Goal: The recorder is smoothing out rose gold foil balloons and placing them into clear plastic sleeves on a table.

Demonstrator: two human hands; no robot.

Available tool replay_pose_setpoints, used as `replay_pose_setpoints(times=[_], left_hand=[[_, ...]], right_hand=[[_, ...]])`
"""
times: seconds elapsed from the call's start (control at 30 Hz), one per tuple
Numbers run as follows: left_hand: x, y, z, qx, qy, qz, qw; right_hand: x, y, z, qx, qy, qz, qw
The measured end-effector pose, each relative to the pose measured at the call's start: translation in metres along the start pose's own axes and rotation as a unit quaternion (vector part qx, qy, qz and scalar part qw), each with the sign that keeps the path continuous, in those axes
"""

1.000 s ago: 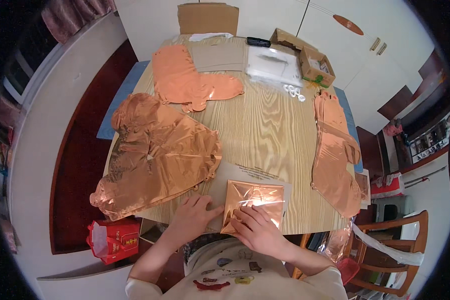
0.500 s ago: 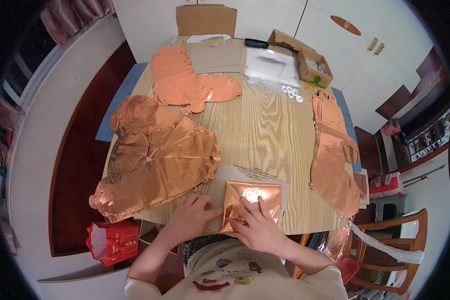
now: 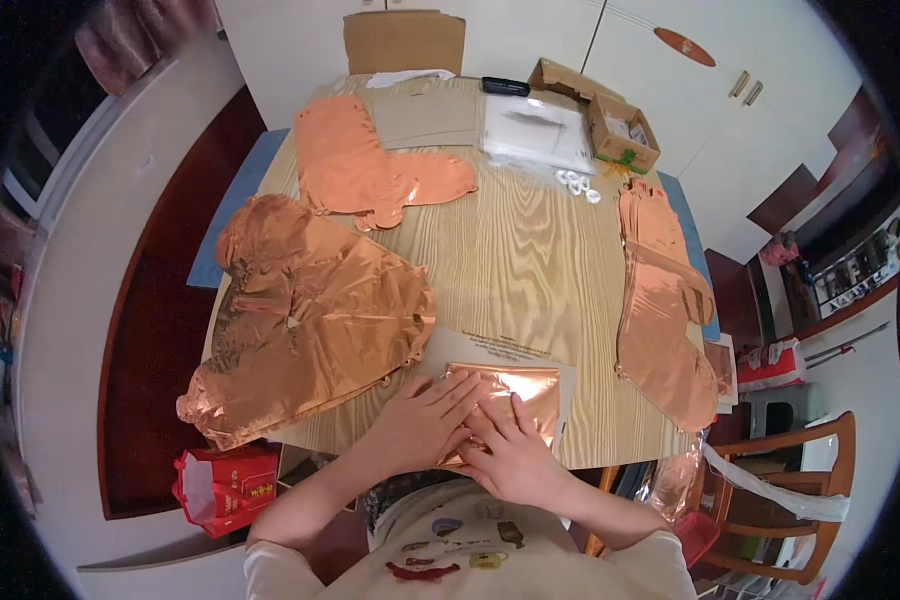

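Both hands flat on the folded copper foil packet [image 3: 510,395] at the wooden table [image 3: 530,270]'s near edge: left hand [image 3: 425,420] spread open on its left half, right hand [image 3: 510,455] open, pressing its near edge.

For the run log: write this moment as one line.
left hand flat on folded copper foil balloon | right hand pressing same | wooden table edge | hands empty, open

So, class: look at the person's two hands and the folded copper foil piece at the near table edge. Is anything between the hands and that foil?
Nothing visible. The left hand and right hand both lie flat, directly on the folded copper foil piece, which rests on a clear sleeve at the near edge of the wooden table. The large foil balloon lies to the left, apart.
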State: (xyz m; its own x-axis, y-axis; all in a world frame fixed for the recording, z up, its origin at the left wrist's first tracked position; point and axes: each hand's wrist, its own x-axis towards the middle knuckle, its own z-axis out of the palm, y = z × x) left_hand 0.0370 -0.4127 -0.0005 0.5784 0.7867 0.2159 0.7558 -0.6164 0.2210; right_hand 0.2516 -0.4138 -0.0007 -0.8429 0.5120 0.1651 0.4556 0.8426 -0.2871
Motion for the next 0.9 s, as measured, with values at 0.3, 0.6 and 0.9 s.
replay_pose_setpoints(times=[0.3, 0.6, 0.9], left_hand=[[-0.003, 0.003, 0.003, -0.011, -0.026, -0.026, 0.999], [0.0, 0.004, 0.001, -0.015, -0.042, -0.027, 0.999], [0.005, 0.006, -0.004, -0.029, -0.094, -0.069, 0.993]], right_hand=[[-0.001, 0.005, -0.011, 0.1, -0.013, -0.007, 0.995], [-0.007, 0.058, -0.031, -0.028, 0.036, 0.074, 0.996], [-0.01, 0.057, -0.028, -0.041, 0.024, 0.1, 0.994]])
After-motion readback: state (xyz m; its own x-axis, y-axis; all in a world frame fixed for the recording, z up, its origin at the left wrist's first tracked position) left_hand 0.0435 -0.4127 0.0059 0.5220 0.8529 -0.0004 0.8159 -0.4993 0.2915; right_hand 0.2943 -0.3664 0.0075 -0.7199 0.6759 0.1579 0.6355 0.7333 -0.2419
